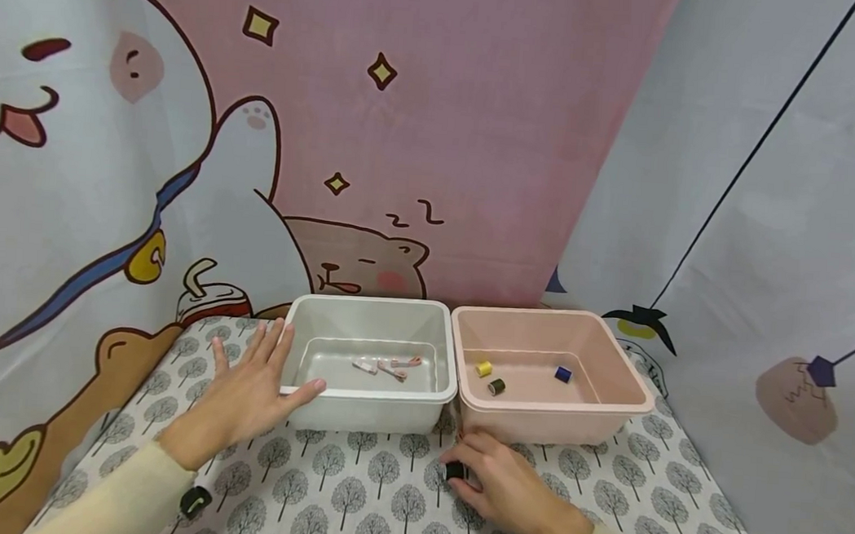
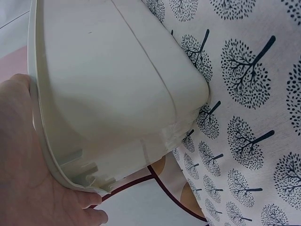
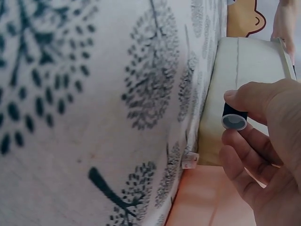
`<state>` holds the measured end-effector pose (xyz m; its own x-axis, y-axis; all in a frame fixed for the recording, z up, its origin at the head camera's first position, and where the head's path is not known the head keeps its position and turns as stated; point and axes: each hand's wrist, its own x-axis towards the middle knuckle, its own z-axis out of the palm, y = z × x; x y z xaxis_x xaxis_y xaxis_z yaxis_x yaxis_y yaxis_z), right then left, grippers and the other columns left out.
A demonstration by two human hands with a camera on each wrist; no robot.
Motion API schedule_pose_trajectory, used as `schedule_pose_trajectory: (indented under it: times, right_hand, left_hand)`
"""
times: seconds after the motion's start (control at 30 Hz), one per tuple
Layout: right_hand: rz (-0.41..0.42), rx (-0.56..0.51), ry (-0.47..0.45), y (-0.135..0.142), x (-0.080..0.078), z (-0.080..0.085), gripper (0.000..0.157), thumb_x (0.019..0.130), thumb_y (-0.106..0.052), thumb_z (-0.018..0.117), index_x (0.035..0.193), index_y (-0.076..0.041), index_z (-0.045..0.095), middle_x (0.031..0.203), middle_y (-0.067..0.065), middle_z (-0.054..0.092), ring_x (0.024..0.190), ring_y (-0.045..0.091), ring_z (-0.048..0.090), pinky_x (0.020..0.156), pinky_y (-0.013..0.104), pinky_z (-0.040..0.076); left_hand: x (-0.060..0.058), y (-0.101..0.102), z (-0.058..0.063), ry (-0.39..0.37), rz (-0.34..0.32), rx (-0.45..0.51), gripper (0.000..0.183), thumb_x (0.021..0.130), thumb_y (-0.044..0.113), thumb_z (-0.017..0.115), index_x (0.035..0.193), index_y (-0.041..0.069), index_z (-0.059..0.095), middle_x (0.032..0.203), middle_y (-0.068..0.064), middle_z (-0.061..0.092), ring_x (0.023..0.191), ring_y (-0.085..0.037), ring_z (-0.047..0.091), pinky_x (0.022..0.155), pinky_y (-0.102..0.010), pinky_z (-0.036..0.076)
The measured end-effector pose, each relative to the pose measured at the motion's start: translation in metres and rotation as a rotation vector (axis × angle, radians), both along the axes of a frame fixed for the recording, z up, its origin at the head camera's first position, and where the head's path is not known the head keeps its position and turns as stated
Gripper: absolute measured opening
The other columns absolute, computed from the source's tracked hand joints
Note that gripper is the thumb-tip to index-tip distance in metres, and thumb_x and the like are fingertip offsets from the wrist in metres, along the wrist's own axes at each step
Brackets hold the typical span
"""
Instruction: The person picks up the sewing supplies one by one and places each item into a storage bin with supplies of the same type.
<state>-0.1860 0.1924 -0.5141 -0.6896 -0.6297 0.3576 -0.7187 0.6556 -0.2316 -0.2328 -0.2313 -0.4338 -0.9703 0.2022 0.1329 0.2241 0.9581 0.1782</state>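
Note:
Between thumb and fingers, my right hand (image 1: 505,488) pinches a small spool of black thread (image 1: 455,470), just in front of the pink bin. The right wrist view shows the spool's pale hollow end (image 3: 234,122). My left hand (image 1: 247,391) rests with fingers spread and straight against the left rim of the white bin (image 1: 367,410); in the left wrist view the palm lies along that rim (image 2: 40,127). Inside the pink bin (image 1: 550,421) lie a yellow spool (image 1: 483,369), a dark green spool (image 1: 496,386) and a blue spool (image 1: 563,375).
Several small pink-and-white pieces (image 1: 392,369), too small to identify, lie in the white bin. Both bins stand side by side on a tree-print cloth (image 1: 347,495). A cartoon-printed curtain (image 1: 450,138) hangs right behind them. A small white tag (image 3: 190,160) shows near the bins.

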Motion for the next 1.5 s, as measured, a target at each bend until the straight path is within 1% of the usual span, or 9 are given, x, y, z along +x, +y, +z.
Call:
schedule_pose_trajectory:
  times: [0.23, 0.5, 0.63, 0.73, 0.93, 1.07, 1.2, 1.33, 1.5]
  right_hand:
    - [-0.021, -0.059, 0.049, -0.001, 0.002, 0.009, 0.035, 0.095, -0.020, 0.098, 0.127, -0.024, 0.085, 0.122, -0.007, 0.080, 0.107, 0.009, 0.077, 0.089, 0.032, 0.072]
    - [0.012, -0.107, 0.148, 0.001, 0.001, 0.022, 0.042, 0.089, -0.018, 0.102, 0.127, -0.023, 0.084, 0.120, -0.006, 0.081, 0.107, 0.011, 0.077, 0.092, 0.033, 0.072]
    - [0.033, -0.119, 0.144, 0.003, 0.000, 0.029, 0.042, 0.090, -0.016, 0.101, 0.128, -0.021, 0.083, 0.120, -0.005, 0.081, 0.106, 0.012, 0.079, 0.091, 0.030, 0.071]
    - [0.031, -0.121, 0.133, 0.005, -0.001, 0.034, 0.042, 0.091, -0.015, 0.100, 0.129, -0.020, 0.083, 0.123, -0.005, 0.082, 0.108, 0.014, 0.080, 0.092, 0.033, 0.072]
    - [0.061, -0.147, 0.169, 0.007, -0.003, 0.044, 0.041, 0.090, -0.013, 0.100, 0.127, -0.020, 0.084, 0.125, -0.004, 0.084, 0.110, 0.015, 0.082, 0.092, 0.033, 0.071]
    - [0.099, -0.174, 0.191, 0.007, -0.005, 0.049, 0.041, 0.089, -0.011, 0.100, 0.127, -0.018, 0.084, 0.124, -0.002, 0.084, 0.111, 0.016, 0.084, 0.097, 0.032, 0.072]
    - [0.121, -0.182, 0.193, 0.007, -0.006, 0.057, 0.040, 0.091, -0.010, 0.099, 0.127, -0.016, 0.084, 0.122, -0.002, 0.082, 0.102, 0.010, 0.082, 0.093, 0.024, 0.070]
    - [0.111, -0.176, 0.193, 0.008, -0.006, 0.065, 0.040, 0.092, -0.010, 0.098, 0.128, -0.016, 0.084, 0.118, -0.004, 0.080, 0.092, 0.000, 0.072, 0.082, 0.014, 0.063]
    - [0.108, -0.174, 0.205, 0.007, -0.006, 0.072, 0.041, 0.093, -0.010, 0.098, 0.130, -0.016, 0.083, 0.120, -0.003, 0.080, 0.092, 0.000, 0.072, 0.082, 0.012, 0.062]
  left_hand:
    - [-0.001, 0.001, 0.000, 0.006, -0.003, 0.005, 0.116, 0.111, 0.086, 0.045, 0.185, 0.001, 0.018, 0.196, -0.021, 0.008, 0.182, -0.054, 0.008, 0.126, -0.097, -0.017]
    - [-0.002, 0.000, -0.002, -0.010, 0.002, 0.015, 0.119, 0.110, 0.089, 0.043, 0.186, 0.001, 0.016, 0.196, -0.021, 0.006, 0.182, -0.054, 0.006, 0.126, -0.095, -0.021]
    - [-0.002, 0.000, -0.003, -0.007, 0.002, 0.027, 0.118, 0.110, 0.088, 0.045, 0.186, 0.002, 0.016, 0.196, -0.020, 0.006, 0.182, -0.054, 0.006, 0.126, -0.095, -0.021]
    - [-0.003, 0.001, -0.002, 0.001, 0.000, 0.027, 0.117, 0.110, 0.087, 0.046, 0.185, 0.002, 0.018, 0.196, -0.021, 0.007, 0.182, -0.054, 0.007, 0.126, -0.096, -0.019]
    - [-0.002, 0.001, -0.002, 0.001, 0.000, 0.018, 0.118, 0.110, 0.088, 0.044, 0.186, 0.002, 0.018, 0.196, -0.021, 0.008, 0.182, -0.054, 0.007, 0.126, -0.096, -0.018]
    - [-0.001, 0.000, -0.003, 0.001, 0.001, 0.014, 0.119, 0.110, 0.090, 0.041, 0.185, 0.001, 0.018, 0.196, -0.021, 0.007, 0.182, -0.055, 0.007, 0.126, -0.096, -0.019]
    - [0.000, 0.000, -0.003, 0.006, -0.001, 0.016, 0.119, 0.110, 0.090, 0.041, 0.185, 0.001, 0.018, 0.196, -0.021, 0.007, 0.182, -0.055, 0.007, 0.126, -0.096, -0.019]
    - [-0.001, 0.001, -0.003, 0.007, -0.004, 0.024, 0.119, 0.110, 0.090, 0.042, 0.185, 0.001, 0.017, 0.196, -0.021, 0.007, 0.182, -0.055, 0.007, 0.125, -0.096, -0.019]
    - [0.000, 0.001, -0.003, 0.006, -0.001, 0.020, 0.119, 0.110, 0.090, 0.042, 0.185, 0.001, 0.017, 0.196, -0.021, 0.008, 0.182, -0.055, 0.007, 0.125, -0.096, -0.019]
